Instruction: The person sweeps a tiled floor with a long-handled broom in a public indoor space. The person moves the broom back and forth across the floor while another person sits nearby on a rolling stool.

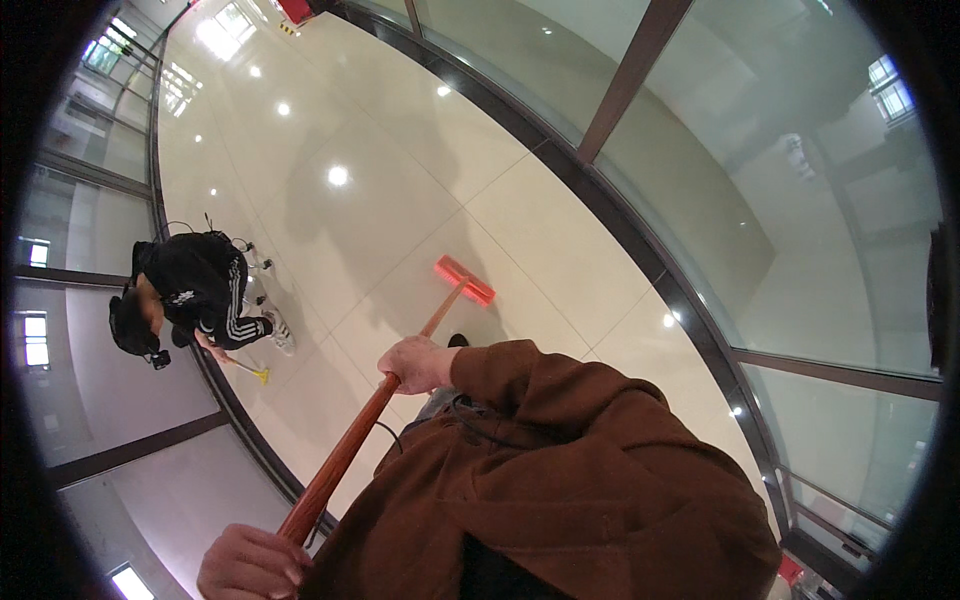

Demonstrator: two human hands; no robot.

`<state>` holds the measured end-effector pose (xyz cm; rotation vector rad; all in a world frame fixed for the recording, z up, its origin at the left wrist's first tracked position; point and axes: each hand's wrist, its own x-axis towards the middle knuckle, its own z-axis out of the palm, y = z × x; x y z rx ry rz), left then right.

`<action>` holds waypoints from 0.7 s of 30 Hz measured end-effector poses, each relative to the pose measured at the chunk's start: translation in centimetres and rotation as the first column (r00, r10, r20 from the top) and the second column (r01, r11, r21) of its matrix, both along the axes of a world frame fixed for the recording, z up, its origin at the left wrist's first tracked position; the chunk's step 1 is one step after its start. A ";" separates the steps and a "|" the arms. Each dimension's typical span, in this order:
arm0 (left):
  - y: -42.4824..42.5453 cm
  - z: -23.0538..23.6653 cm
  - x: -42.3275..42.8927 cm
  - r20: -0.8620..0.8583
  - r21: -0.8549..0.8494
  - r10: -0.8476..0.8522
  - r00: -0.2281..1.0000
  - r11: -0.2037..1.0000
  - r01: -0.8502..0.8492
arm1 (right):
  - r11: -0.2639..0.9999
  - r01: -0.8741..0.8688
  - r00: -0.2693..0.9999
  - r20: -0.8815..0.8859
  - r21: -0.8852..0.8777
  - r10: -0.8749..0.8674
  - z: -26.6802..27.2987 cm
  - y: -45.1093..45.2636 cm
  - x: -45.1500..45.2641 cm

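A broom with a reddish-brown wooden handle (341, 457) slants across the view from lower left to the middle. Its pinkish-red head (478, 291) rests on the glossy tile floor (390, 217). My right hand (411, 364), at the end of a brown sleeve, is wrapped around the handle partway down. At the lower left, my left hand (251, 564) grips the upper end of the handle. The tip of a dark shoe (458, 340) shows just behind the broom head.
To the left, another person (199, 281) in dark clothes sits low on a wheeled seat, holding a small yellow-headed tool (260, 374) near the floor edge. Glass partitions with a dark base (626, 217) run along both sides. A red object (295, 9) stands at the far end.
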<state>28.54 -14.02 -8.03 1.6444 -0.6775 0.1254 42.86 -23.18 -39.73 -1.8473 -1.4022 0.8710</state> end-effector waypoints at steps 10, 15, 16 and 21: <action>3.2 -12.3 3.0 -0.352 -0.021 -0.290 0.890 0.953 0.302 | 0.945 0.149 0.981 0.165 -0.291 -0.104 -8.0 -14.3 1.9; 5.3 -7.6 3.3 -0.261 -0.110 -0.141 0.955 0.987 0.116 | 0.960 0.077 0.993 0.112 -0.271 -0.048 -7.4 -8.5 -0.6; 6.1 -5.2 4.0 -0.276 -0.047 -0.166 0.947 0.986 0.159 | 0.950 0.075 0.995 0.084 -0.304 -0.052 -6.6 -5.8 -1.1; 4.9 1.9 3.4 -0.168 0.194 -0.097 0.981 0.972 0.129 | 0.990 0.137 0.990 -0.022 0.035 -0.136 -1.3 3.6 -3.3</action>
